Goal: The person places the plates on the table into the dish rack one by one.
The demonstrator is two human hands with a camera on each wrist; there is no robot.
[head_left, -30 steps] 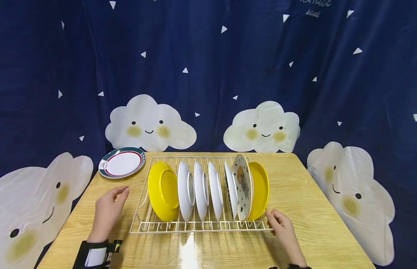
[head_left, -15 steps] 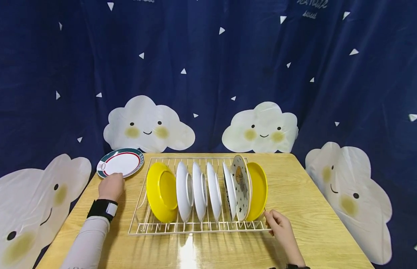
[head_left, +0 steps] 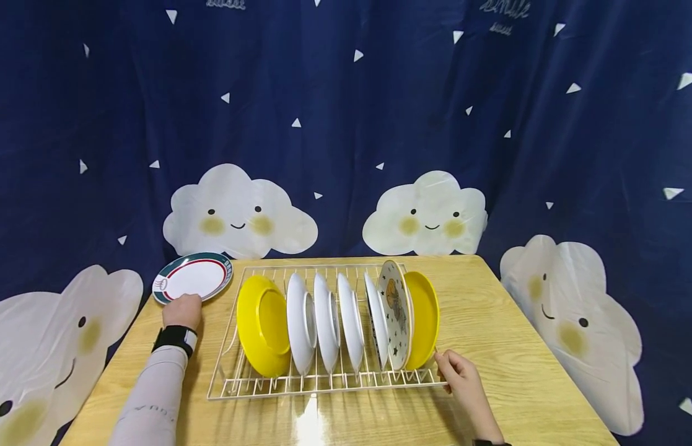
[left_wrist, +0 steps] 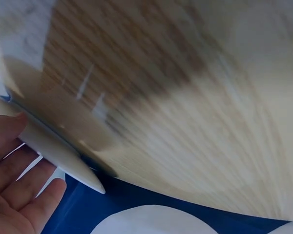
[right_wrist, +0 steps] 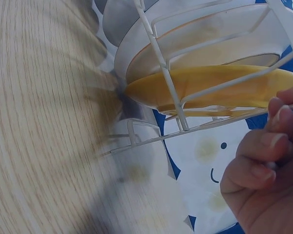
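Note:
My left hand (head_left: 182, 310) is at the near rim of an oval white plate (head_left: 197, 279) with a dark green border and a red ring, lying at the table's back left. In the left wrist view the thumb lies over the plate's edge (left_wrist: 63, 158) and the fingers are curled beneath it. My right hand (head_left: 459, 373) pinches the front right corner of a white wire dish rack (head_left: 267, 393); the right wrist view has thumb and forefinger on its wire (right_wrist: 212, 127). In the rack, a yellow plate (head_left: 424, 319) stands nearest that hand.
Several white plates (head_left: 301, 325) stand on edge in the rack, beside a star-patterned plate (head_left: 394, 316). Another yellow plate (head_left: 262, 325) stands at the rack's left end. Behind the wooden table (head_left: 518, 384) hangs a dark blue curtain (head_left: 346, 124) with cloud shapes.
My left hand has reached forward from beside the rack to the oval plate's near rim and taken hold there. The right hand stays on the rack's corner. The head view has shifted slightly.

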